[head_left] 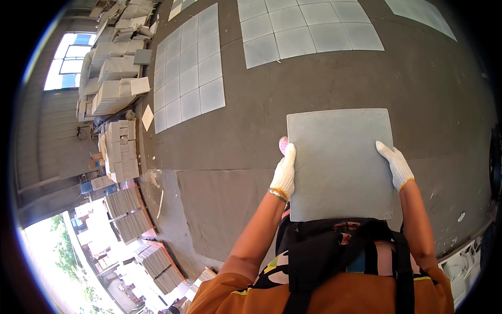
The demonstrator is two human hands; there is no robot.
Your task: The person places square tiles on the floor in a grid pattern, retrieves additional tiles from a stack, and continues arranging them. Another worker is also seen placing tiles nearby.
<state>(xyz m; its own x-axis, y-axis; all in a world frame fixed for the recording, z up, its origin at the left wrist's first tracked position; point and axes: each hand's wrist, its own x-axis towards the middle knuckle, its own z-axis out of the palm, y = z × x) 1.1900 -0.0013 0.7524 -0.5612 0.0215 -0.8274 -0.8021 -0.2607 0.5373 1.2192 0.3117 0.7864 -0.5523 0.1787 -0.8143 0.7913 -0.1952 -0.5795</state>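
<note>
A square grey tile is held up in front of my body, its near edge close to the dark apron. My left hand, in a white knit glove, grips the tile's left edge with the thumb on its face. On the opposite edge, my right hand, gloved the same way, has its thumb on the tile's upper right side. The fingers of both hands are mostly hidden behind the tile. A small pink dotted thing shows beside my left thumb; I cannot make out what it is.
Pale tiles lie in grids on the brown floor, one grid ahead to the left and another straight ahead. Along the left wall stand stacks of tiles and pallets of stacked sheets. One loose tile rests near them.
</note>
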